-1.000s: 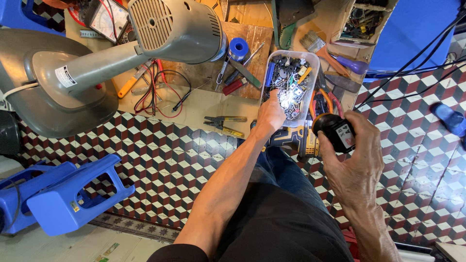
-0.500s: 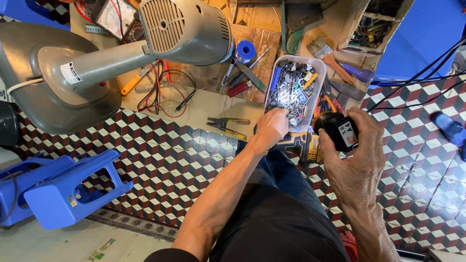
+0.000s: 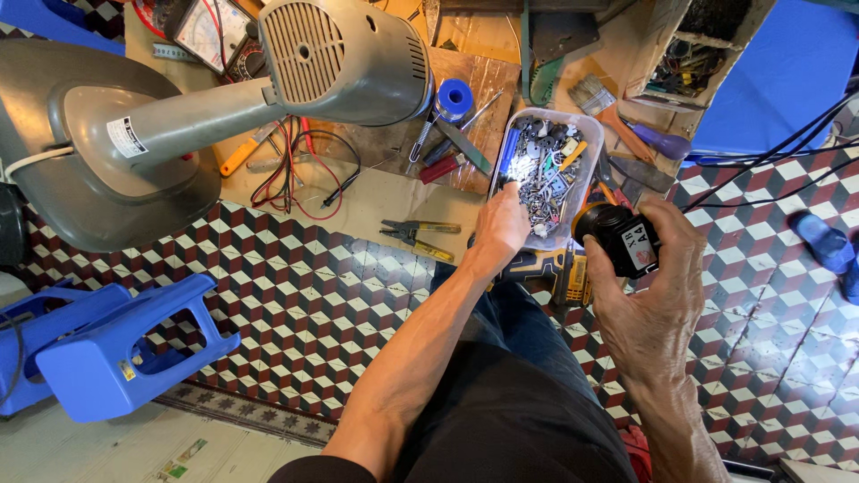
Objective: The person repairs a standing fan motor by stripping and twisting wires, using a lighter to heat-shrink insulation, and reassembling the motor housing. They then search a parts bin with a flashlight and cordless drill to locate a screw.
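Your left hand (image 3: 503, 224) reaches into clear plastic tray (image 3: 510, 148) of small metal parts, fingers dipped among screws at tray's 7 o'clock corner; whether fingers pinch anything, cannot tell. Your right hand (image 3: 658, 295) curls tight around small black cylindrical part (image 3: 617, 237), just beside tray at its 4 o'clock. Yellow cordless drill (image 3: 559, 268) lies between your hands, on your lap. Pliers (image 3: 416, 237) at 9 o'clock from left hand. Grey fan (image 3: 224, 98) lies at 10 o'clock. Blue stool (image 3: 116, 358) well apart at 8 o'clock.
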`<move>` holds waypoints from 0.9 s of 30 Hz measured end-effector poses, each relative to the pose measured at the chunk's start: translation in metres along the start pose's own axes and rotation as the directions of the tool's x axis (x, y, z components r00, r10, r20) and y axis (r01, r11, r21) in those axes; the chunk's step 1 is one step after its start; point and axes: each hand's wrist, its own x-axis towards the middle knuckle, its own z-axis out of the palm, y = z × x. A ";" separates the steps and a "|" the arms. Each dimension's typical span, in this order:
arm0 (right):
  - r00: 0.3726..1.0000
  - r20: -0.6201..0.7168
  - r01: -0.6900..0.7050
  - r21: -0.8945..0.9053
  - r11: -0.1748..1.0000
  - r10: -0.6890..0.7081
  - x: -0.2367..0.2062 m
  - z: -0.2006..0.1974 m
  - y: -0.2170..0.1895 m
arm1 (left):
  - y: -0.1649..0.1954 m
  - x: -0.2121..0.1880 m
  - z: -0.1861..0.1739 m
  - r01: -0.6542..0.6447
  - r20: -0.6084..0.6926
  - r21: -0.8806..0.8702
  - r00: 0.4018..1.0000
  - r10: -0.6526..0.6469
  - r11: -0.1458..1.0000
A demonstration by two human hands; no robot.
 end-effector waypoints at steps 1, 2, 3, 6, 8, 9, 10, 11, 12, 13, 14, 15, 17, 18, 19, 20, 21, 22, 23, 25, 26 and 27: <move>1.000 0.000 -0.003 0.000 1.000 0.003 0.001 0.000 0.000 | 0.001 0.005 0.003 0.004 -0.001 0.015 1.000 -0.004 1.000; 1.000 0.000 0.000 -0.006 1.000 0.000 0.002 0.001 0.000 | 0.003 0.011 0.006 0.007 -0.002 0.031 1.000 -0.007 1.000; 1.000 -0.001 0.002 -0.011 1.000 -0.002 0.002 0.001 0.000 | 0.006 0.016 0.008 0.011 -0.003 0.047 1.000 -0.010 0.999; 1.000 0.003 -0.021 -0.006 1.000 0.021 0.003 0.000 -0.002 | 0.015 0.025 0.013 0.139 0.017 0.027 0.990 -0.139 0.990; 0.999 -0.004 -0.039 -0.007 0.999 0.039 0.002 -0.001 -0.004 | 0.019 0.025 0.013 0.184 -0.004 -0.008 0.983 -0.184 0.983; 0.999 -0.013 -0.044 -0.013 0.999 0.044 0.001 -0.002 -0.005 | 0.021 0.025 0.012 0.206 -0.015 -0.025 0.978 -0.207 0.978; 0.999 -0.021 -0.050 -0.019 0.999 0.049 0.001 -0.003 -0.006 | 0.023 0.024 0.011 0.184 -0.037 -0.017 0.982 -0.184 0.983; 0.998 -0.021 -0.052 -0.015 0.999 0.051 0.000 -0.003 -0.006 | 0.023 0.022 0.010 0.161 -0.059 -0.010 0.985 -0.162 0.987; 0.998 -0.021 -0.054 -0.012 0.998 0.053 0.000 -0.004 -0.006 | 0.025 0.020 0.010 0.139 -0.081 -0.003 0.987 -0.139 0.990; 0.998 -0.020 -0.056 -0.009 0.998 0.056 0.000 -0.005 -0.006 | 0.026 0.018 0.010 0.130 -0.098 -0.034 0.986 -0.133 0.991; 0.998 -0.021 -0.064 -0.003 0.998 0.063 -0.001 -0.007 -0.005 | 0.027 0.015 0.009 0.122 -0.114 -0.066 0.985 -0.129 0.990; 0.997 -0.021 -0.071 0.004 0.997 0.071 -0.002 -0.008 -0.004 | 0.029 0.011 0.009 0.114 -0.130 -0.096 0.983 -0.126 0.989; 0.996 -0.014 -0.083 0.017 0.996 0.083 -0.003 -0.010 0.000 | 0.032 0.002 0.008 0.019 -0.230 -0.152 0.972 -0.054 0.988; 0.996 -0.007 -0.087 0.023 0.996 0.088 -0.003 -0.010 0.002 | 0.034 -0.002 0.007 -0.030 -0.282 -0.175 0.959 -0.021 0.984; 0.996 0.000 -0.093 0.030 0.995 0.093 -0.003 -0.011 0.004 | 0.035 -0.007 0.005 0.002 -0.260 -0.270 0.963 -0.075 0.963; 0.995 -0.001 -0.095 0.024 0.995 0.095 -0.003 -0.010 0.005 | 0.037 -0.012 0.002 0.038 -0.230 -0.362 0.965 -0.129 0.932; 0.996 0.000 -0.094 0.019 0.995 0.094 -0.003 -0.010 0.007 | 0.038 -0.017 -0.002 0.074 -0.199 -0.451 0.963 -0.181 0.890; 0.996 0.001 -0.091 0.014 0.996 0.091 -0.003 -0.009 0.008 | 0.038 -0.022 -0.007 -0.007 -0.230 -0.491 0.965 -0.122 0.871; 0.996 0.004 -0.084 0.010 0.996 0.084 -0.003 -0.009 0.009 | 0.039 -0.027 -0.013 -0.088 -0.261 -0.527 0.963 -0.063 0.845; 0.998 0.013 -0.068 0.000 0.998 0.068 -0.004 -0.008 0.010 | 0.039 -0.037 -0.024 -0.214 -0.302 -0.538 0.952 0.050 0.815; 0.998 0.014 -0.060 0.005 0.998 0.060 -0.004 -0.008 0.010 | 0.038 -0.041 -0.029 -0.262 -0.310 -0.516 0.945 0.107 0.816; 0.999 0.014 -0.053 0.010 0.999 0.053 -0.005 -0.008 0.010 | 0.038 -0.044 -0.035 -0.309 -0.316 -0.492 0.934 0.164 0.813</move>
